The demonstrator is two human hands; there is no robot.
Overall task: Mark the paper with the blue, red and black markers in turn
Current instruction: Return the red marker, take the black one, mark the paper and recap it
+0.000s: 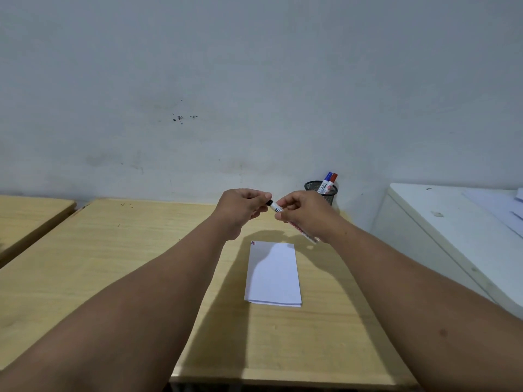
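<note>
Two markers, the blue marker [328, 176] and red marker [334, 177], stand capped in the mesh cup [331, 193], and small coloured marks [253, 243] show at the paper's [273, 274] top left corner on the counter [113, 250]. Above it, the right hand [304, 210] grips the black marker [278, 209] while the left hand [243, 207] fingers pinch its cap end. Whether black has been drawn yet is too small to tell.

Matt pale wood-grain desk [119, 267] carrying smooth white folded paper [273, 275], a black wire-mesh metal pen cup [329, 195], and a glossy plastic-bodied marker [276, 207].
</note>
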